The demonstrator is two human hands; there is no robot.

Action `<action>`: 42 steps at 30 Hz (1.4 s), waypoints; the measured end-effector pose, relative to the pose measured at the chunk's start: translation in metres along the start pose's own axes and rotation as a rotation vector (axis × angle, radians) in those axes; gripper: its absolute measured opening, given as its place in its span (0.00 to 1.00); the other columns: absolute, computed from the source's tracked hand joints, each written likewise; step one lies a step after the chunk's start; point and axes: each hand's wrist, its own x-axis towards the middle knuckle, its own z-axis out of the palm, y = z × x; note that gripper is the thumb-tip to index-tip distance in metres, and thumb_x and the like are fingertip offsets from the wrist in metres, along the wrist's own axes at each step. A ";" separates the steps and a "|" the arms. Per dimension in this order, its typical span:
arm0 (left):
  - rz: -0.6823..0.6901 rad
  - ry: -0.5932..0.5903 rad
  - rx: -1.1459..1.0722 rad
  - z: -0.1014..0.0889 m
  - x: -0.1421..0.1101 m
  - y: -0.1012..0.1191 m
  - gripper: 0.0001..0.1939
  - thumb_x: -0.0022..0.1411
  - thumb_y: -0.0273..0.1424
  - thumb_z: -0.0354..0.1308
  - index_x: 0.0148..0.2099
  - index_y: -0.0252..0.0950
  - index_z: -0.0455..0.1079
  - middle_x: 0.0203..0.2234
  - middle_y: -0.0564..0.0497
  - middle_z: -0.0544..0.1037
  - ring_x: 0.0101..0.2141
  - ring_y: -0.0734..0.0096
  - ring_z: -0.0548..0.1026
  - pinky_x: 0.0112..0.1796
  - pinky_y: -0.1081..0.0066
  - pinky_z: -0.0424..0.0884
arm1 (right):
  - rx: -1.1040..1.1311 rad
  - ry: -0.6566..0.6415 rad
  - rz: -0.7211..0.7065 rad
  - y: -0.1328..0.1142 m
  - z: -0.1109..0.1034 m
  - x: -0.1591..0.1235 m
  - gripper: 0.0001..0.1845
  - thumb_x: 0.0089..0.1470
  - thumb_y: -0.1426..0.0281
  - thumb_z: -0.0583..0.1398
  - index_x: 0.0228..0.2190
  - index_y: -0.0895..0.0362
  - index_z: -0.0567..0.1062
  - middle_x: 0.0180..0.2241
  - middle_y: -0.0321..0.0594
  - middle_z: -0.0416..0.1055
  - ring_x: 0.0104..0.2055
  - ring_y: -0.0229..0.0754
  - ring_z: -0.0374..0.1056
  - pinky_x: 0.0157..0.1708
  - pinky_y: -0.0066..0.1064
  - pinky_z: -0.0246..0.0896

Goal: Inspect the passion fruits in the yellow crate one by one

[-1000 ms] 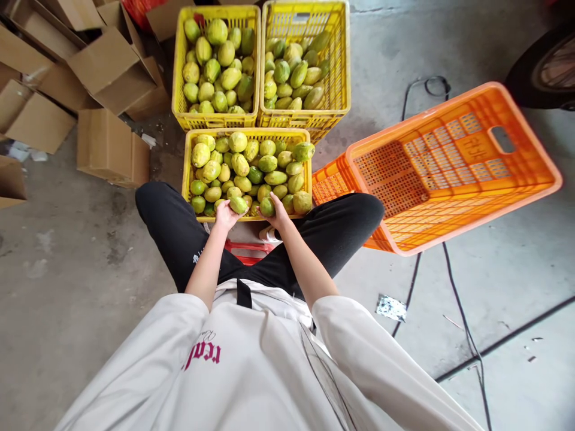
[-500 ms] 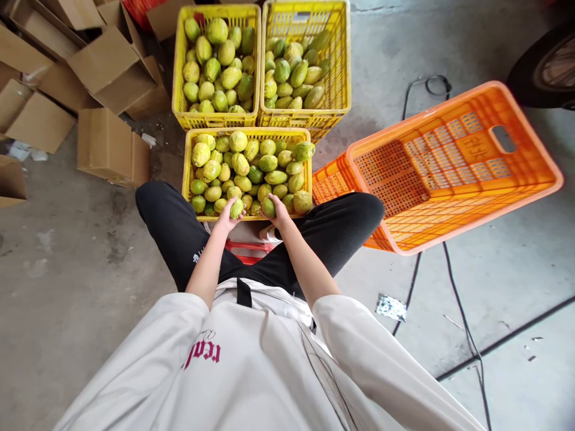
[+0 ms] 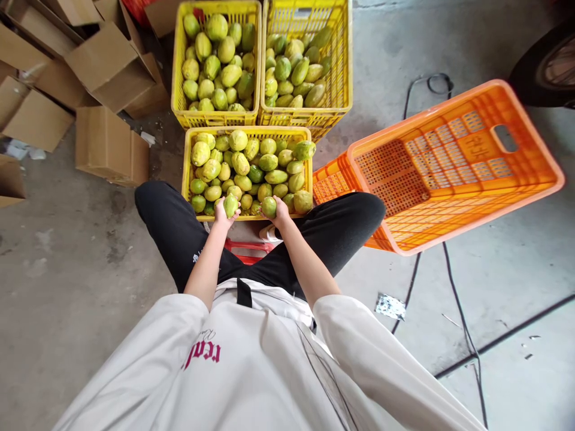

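Open brown cardboard boxes (image 3: 103, 57) crowd the far left, some cut off. The left hand (image 3: 224, 214) is closed around a yellow-green oval fruit (image 3: 230, 205), the right hand (image 3: 279, 211) around a rounder green fruit (image 3: 269, 207), both at the near rim of a fruit-filled yellow plastic crate (image 3: 185, 179), hiding some fruit. Magenta shirt lettering (image 3: 203, 353) seems to read "real". Rightward, a tilted orange plastic crate (image 3: 471, 224) bears dark marks I can't read; a black-tyred wheel (image 3: 545, 66) is cut off.

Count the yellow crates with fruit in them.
3: the front crate, nearest the camera, and behind it, side by side, the back left crate and the back right crate. Others may be hidden underneath.
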 end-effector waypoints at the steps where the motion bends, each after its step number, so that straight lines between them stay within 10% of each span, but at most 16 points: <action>1: -0.005 0.007 -0.008 0.000 0.000 0.000 0.23 0.74 0.38 0.38 0.41 0.34 0.72 0.18 0.50 0.71 0.12 0.76 0.63 0.12 0.79 0.51 | 0.007 0.002 0.006 0.000 0.000 0.002 0.15 0.69 0.62 0.53 0.33 0.55 0.74 0.20 0.36 0.71 0.24 0.43 0.72 0.25 0.33 0.72; 9: 0.017 0.083 -0.115 -0.004 0.008 -0.005 0.22 0.75 0.36 0.39 0.47 0.34 0.74 0.20 0.51 0.73 0.15 0.75 0.67 0.14 0.79 0.58 | 0.075 0.031 0.030 0.004 0.002 0.006 0.17 0.69 0.61 0.50 0.34 0.54 0.74 0.20 0.36 0.70 0.25 0.45 0.72 0.27 0.37 0.74; 18: 0.127 0.073 -0.238 -0.004 0.009 -0.008 0.11 0.71 0.37 0.56 0.49 0.38 0.74 0.32 0.50 0.81 0.30 0.70 0.80 0.40 0.67 0.81 | 0.109 -0.175 -0.084 0.003 0.000 0.004 0.01 0.59 0.70 0.63 0.34 0.52 0.74 0.25 0.32 0.74 0.29 0.41 0.75 0.32 0.32 0.77; 33: -0.074 0.049 0.026 -0.006 0.012 -0.010 0.14 0.69 0.40 0.58 0.34 0.35 0.71 0.20 0.52 0.74 0.18 0.78 0.71 0.21 0.79 0.69 | -0.021 -0.251 0.011 0.003 0.006 -0.018 0.07 0.64 0.64 0.61 0.37 0.54 0.73 0.24 0.35 0.74 0.26 0.41 0.74 0.25 0.31 0.75; 42: -0.084 0.059 0.031 -0.008 0.015 -0.009 0.21 0.73 0.40 0.44 0.41 0.33 0.73 0.20 0.49 0.74 0.15 0.73 0.69 0.17 0.76 0.64 | -0.063 -0.084 0.000 0.002 0.004 -0.008 0.15 0.66 0.58 0.56 0.39 0.56 0.75 0.19 0.36 0.71 0.21 0.43 0.70 0.20 0.32 0.71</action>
